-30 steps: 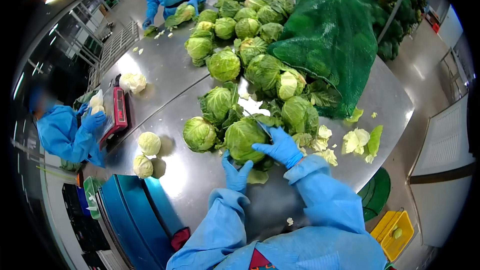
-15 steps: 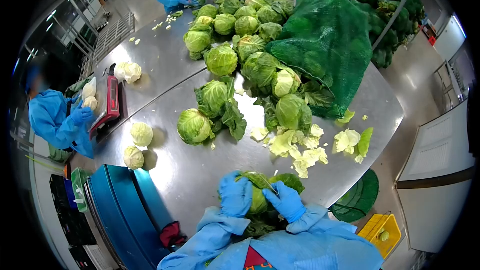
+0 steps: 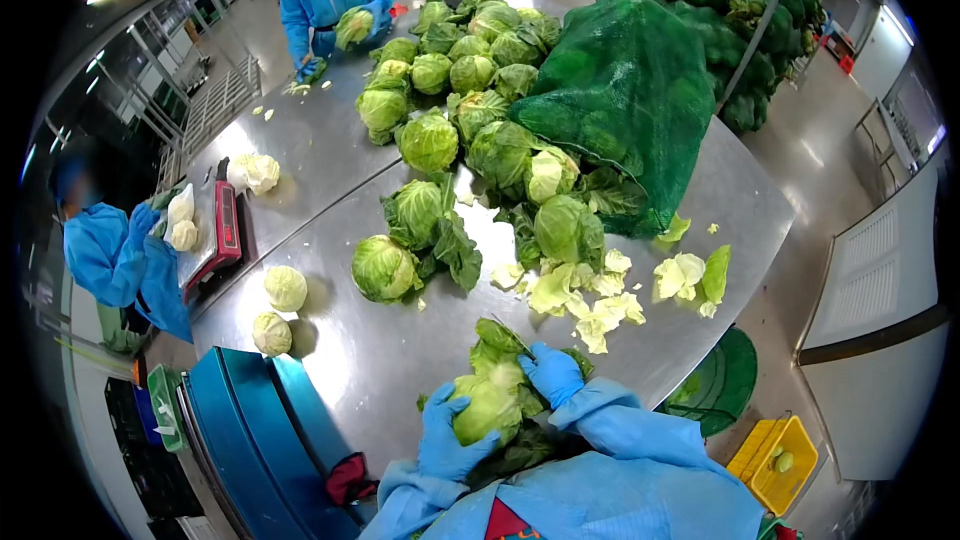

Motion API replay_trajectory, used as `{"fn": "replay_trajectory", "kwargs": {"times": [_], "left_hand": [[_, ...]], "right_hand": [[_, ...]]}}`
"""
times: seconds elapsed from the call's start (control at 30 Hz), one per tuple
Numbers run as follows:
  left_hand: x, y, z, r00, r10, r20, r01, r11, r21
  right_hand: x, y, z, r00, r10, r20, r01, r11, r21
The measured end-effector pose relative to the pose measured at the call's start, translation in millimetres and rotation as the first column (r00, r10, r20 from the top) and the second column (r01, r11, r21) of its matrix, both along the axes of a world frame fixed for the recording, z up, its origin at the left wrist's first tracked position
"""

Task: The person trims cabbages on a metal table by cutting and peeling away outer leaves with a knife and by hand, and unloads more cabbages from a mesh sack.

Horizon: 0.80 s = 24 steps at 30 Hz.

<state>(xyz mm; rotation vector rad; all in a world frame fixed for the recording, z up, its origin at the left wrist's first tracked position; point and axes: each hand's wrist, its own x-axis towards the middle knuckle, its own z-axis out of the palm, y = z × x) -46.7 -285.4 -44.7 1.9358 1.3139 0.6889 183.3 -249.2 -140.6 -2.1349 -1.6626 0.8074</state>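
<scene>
A cabbage (image 3: pixel 488 404) with loosened outer leaves is close to my body at the table's near edge. My left hand (image 3: pixel 450 438) cups its left side, thumb and fingers spread around it. On its upper right, my right hand (image 3: pixel 552 374) is closed around a thin blade (image 3: pixel 510 332), only partly visible beside the raised green leaves. Darker leaves hang below the cabbage. Beyond my hands, torn pale leaves (image 3: pixel 598 318) lie on the metal table (image 3: pixel 400 360), near two whole cabbages (image 3: pixel 385 268).
More cabbages (image 3: pixel 470 72) are heaped beside a green mesh sack (image 3: pixel 625 100). Two co-workers in blue stand at the far and left sides. A red scale (image 3: pixel 222 230) and two trimmed cabbages (image 3: pixel 285 288) are at left. A yellow crate (image 3: pixel 775 465) and green basket (image 3: pixel 725 380) sit at right.
The cabbage came from the pile to my body, and its outer leaves have been pulled upward, exposing paler ones. My left hand moved lower on it. The far co-worker's hands moved apart.
</scene>
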Motion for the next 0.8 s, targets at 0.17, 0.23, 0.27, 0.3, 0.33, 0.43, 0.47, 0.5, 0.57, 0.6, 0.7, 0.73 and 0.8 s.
{"fn": "replay_trajectory", "kwargs": {"times": [0.17, 0.23, 0.27, 0.3, 0.33, 0.43, 0.47, 0.5, 0.57, 0.6, 0.7, 0.73, 0.8], "left_hand": [[11.0, -27.1, -2.8, 0.947, 0.244, -0.209, -0.264, 0.962, -0.073], [10.1, -26.2, -15.9, 0.947, 0.305, -0.105, -0.318, 0.935, -0.158], [2.2, -25.2, -28.6, 0.948, 0.315, 0.04, -0.291, 0.913, -0.286], [-4.3, -27.2, -40.6, 0.921, 0.344, 0.181, -0.248, 0.879, -0.407], [-10.2, -28.9, -52.1, 0.918, 0.348, 0.19, -0.262, 0.892, -0.369], [-24.3, -38.3, -61.8, 0.879, 0.391, 0.274, -0.299, 0.897, -0.325], [-26.6, -39.5, -65.0, 0.86, 0.4, 0.316, -0.3, 0.899, -0.32], [-28.2, -41.1, -73.0, 0.84, 0.407, 0.359, -0.301, 0.9, -0.316], [-18.6, -41.1, -70.7, 0.747, 0.456, 0.484, -0.297, 0.88, -0.372], [-12.9, -36.8, -71.7, 0.737, 0.452, 0.502, -0.301, 0.885, -0.355], [3.5, -14.4, -87.2, 0.73, 0.417, 0.541, -0.319, 0.908, -0.27], [11.9, -4.7, -88.0, 0.745, 0.389, 0.542, -0.319, 0.921, -0.223], [18.6, 6.9, -86.1, 0.786, 0.325, 0.526, -0.302, 0.944, -0.132]], "right_hand": [[-20.2, -13.2, 69.3, 0.994, 0.014, -0.105, 0.008, 0.978, 0.206], [-34.5, -18.5, 92.6, 0.991, 0.079, -0.108, -0.049, 0.965, 0.258], [-39.9, -24.0, 98.4, 0.98, 0.151, -0.131, -0.113, 0.959, 0.259], [-43.8, -28.7, 111.9, 0.951, 0.262, -0.166, -0.212, 0.939, 0.27], [-50.8, -26.1, 95.6, 0.886, 0.422, -0.19, -0.341, 0.873, 0.35], [-50.9, -20.1, 67.1, 0.835, 0.395, -0.383, -0.273, 0.902, 0.336], [-53.1, -15.0, 53.0, 0.867, 0.351, -0.353, -0.236, 0.914, 0.329], [-52.9, -10.4, 50.7, 0.896, 0.316, -0.312, -0.223, 0.928, 0.298], [-50.6, -2.6, 64.6, 0.914, 0.291, -0.282, -0.228, 0.945, 0.236], [-48.9, 0.0, 69.6, 0.921, 0.285, -0.264, -0.237, 0.951, 0.2], [-38.7, 24.3, 56.8, 0.948, 0.276, -0.159, -0.183, 0.88, 0.438], [-32.1, 31.8, 58.5, 0.956, 0.261, -0.136, -0.189, 0.899, 0.395], [-19.2, 45.7, 61.4, 0.959, 0.243, -0.147, -0.192, 0.937, 0.293]]}}
